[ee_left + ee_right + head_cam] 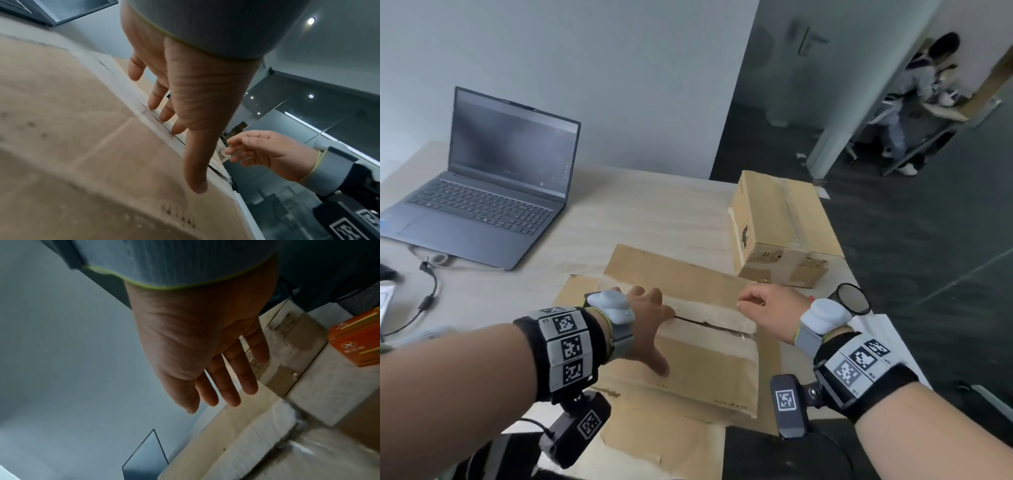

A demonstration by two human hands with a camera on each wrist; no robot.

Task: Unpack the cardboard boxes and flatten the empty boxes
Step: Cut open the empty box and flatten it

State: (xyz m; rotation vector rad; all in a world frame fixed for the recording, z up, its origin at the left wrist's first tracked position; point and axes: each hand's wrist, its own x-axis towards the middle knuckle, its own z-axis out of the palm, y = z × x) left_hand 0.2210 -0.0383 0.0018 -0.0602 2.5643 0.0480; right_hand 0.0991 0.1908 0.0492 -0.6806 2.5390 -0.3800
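Observation:
A low brown cardboard box lies at the table's front, on top of flattened cardboard. A taped seam, split open along part of its length, runs across its top. My left hand rests on the box with the fingers spread and straight; the left wrist view shows the fingertips touching the seam. My right hand hovers just over the seam's right end, its fingers relaxed and holding nothing. A second, closed taped box stands behind it at the right.
An open laptop sits at the back left, a black cable trailing from it. A small orange carton lies near the closed box. The table's right edge drops to dark floor. A person sits far off at the right.

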